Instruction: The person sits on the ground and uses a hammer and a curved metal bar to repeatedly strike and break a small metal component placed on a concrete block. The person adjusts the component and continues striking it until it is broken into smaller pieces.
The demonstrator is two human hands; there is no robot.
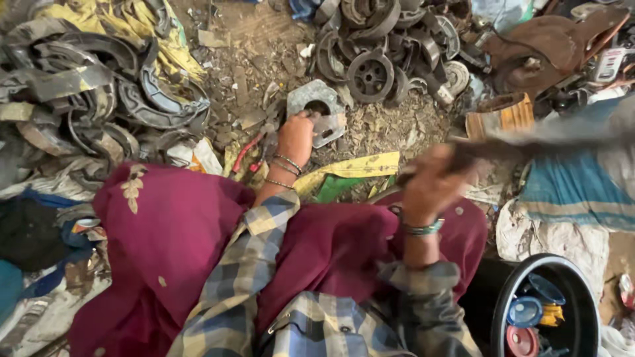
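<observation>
The left hand point(296, 135) pinned a metal plate point(317, 109) at twelve o'clock while the right hand point(430, 185) gripped a blurred tool point(529, 135), seemingly mid-swing and needing aim.

Plaid shirt point(291, 311) in blue, cream and grey checks, sleeves loose at the cuffs. Draped over it, a maroon cloth point(172, 238) with a pale embroidered leaf motif at 10 o'clock. Thin beaded bangles on the left wrist point(286, 165) (several, stacked). A teal beaded bracelet on the right wrist point(423, 229), toward 3 o'clock.
</observation>
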